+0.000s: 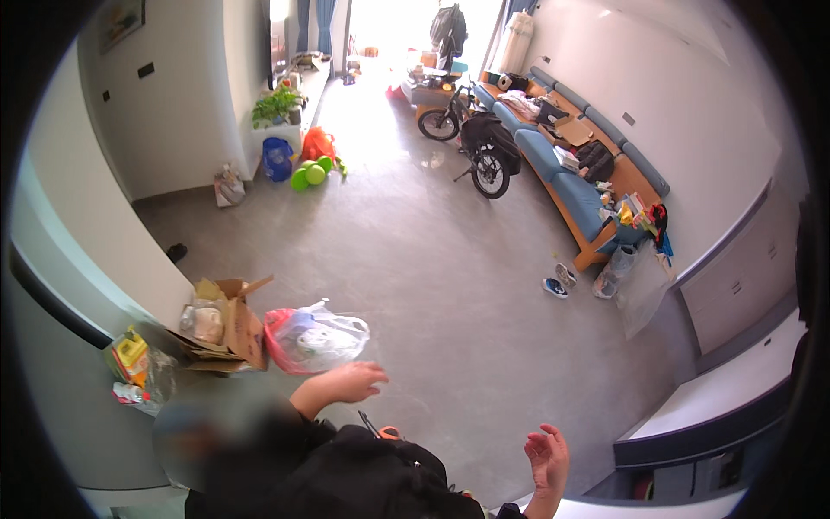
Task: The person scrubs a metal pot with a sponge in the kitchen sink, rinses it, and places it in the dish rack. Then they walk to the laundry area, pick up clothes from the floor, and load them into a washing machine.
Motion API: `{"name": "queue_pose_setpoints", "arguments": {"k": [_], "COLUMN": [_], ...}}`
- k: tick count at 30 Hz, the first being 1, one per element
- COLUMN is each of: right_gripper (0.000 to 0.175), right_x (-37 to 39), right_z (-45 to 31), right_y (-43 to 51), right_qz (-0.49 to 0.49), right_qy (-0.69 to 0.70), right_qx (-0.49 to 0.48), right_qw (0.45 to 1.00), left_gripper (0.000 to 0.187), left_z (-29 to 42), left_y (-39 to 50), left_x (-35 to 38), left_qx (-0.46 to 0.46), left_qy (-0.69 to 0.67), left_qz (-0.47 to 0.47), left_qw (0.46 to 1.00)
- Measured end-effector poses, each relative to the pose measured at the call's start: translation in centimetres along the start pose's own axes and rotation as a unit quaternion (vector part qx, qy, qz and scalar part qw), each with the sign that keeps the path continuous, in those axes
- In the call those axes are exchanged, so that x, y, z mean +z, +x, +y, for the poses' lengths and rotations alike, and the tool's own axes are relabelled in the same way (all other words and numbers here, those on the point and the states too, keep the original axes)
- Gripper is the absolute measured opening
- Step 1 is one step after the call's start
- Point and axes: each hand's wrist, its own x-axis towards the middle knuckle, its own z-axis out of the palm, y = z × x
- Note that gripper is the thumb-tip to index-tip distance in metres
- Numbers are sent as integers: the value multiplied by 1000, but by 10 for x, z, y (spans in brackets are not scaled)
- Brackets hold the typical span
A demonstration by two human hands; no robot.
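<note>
My left hand (350, 383) is held out palm down over the grey floor (428, 324), fingers loosely bent and nothing in them. Just beyond it, apart as far as I can tell, sits a knotted plastic bag (318, 337), part clear and part red. At the lower right my right hand (548, 457) is raised, its fingers curved and apart, with nothing seen in it. Between the hands, a thing with an orange ring-like part (389, 433) shows past my black jacket (337, 467); most of it is hidden.
An opened cardboard box (246, 327) and a yellow bottle (133, 357) stand at left. Shoes (555, 288) lie before a blue-cushioned wooden sofa (538, 152) strewn with items. A bicycle (486, 149) is parked beside it. A white-topped cabinet (707, 396) lines the right.
</note>
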Motion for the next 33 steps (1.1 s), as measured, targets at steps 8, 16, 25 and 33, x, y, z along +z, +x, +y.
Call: {"name": "queue_pose_setpoints", "arguments": {"k": [8, 16, 25, 33], "right_gripper": [20, 18, 23, 21], "right_x": [-72, 108, 387, 461], "right_z": [-68, -154, -198, -248], "right_y": [224, 551, 818, 1031], "right_qz": [134, -59, -311, -132], "right_qy": [25, -59, -140, -119], "right_qx": [9, 74, 89, 82], "right_qw": [991, 994, 936, 981], "left_gripper": [33, 32, 28, 28], "left_z": [-29, -133, -306, -451], "left_y": [257, 367, 485, 690], "left_x": [-105, -185, -316, -524], "left_qx": [70, -102, -267, -107], "left_qy": [14, -27, -53, -40], "left_qz": [10, 137, 179, 232], "left_qw": [997, 985, 945, 966]}}
